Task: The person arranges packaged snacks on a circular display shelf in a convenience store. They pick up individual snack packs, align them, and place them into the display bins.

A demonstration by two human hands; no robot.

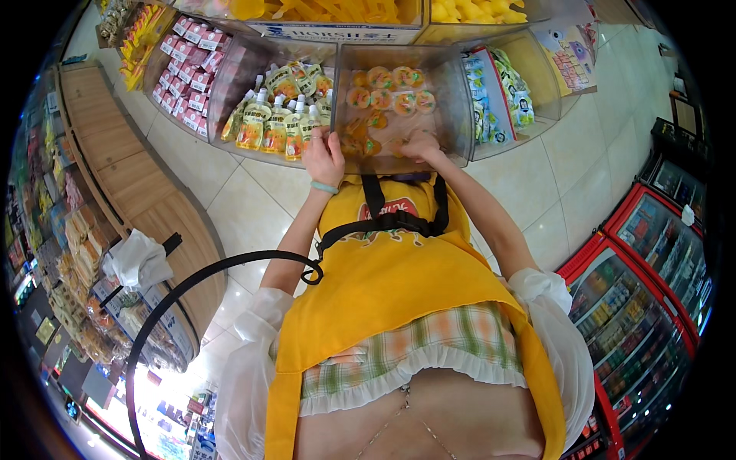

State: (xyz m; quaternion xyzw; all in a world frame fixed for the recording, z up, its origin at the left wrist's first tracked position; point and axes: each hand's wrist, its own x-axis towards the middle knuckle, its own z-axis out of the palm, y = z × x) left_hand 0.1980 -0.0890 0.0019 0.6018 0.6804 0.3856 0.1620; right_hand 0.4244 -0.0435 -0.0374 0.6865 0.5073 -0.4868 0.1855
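Note:
My right hand [421, 148] reaches into a clear plastic bin [454, 135], its fingertips around a small orange jelly cup [397, 148] near the bin's floor. Behind it, round cups with clear lids [380, 99] lie in rows, flat side up. Several more orange cups [359, 138] lie loosely heaped at the front left of this bin. My left hand [324, 156] is at the front of the divider, beside spouted drink pouches [293, 129] in the bin to the left. Its fingers are bent, and whether they grip the bin's edge or a pouch is unclear.
Pink-and-white packets [187, 75] fill a bin at far left. Blue and green packets [500, 95] stand in the bin on the right. A wooden shelf counter [138, 184] curves along the left. Red-framed display fridges [627, 299] stand at right.

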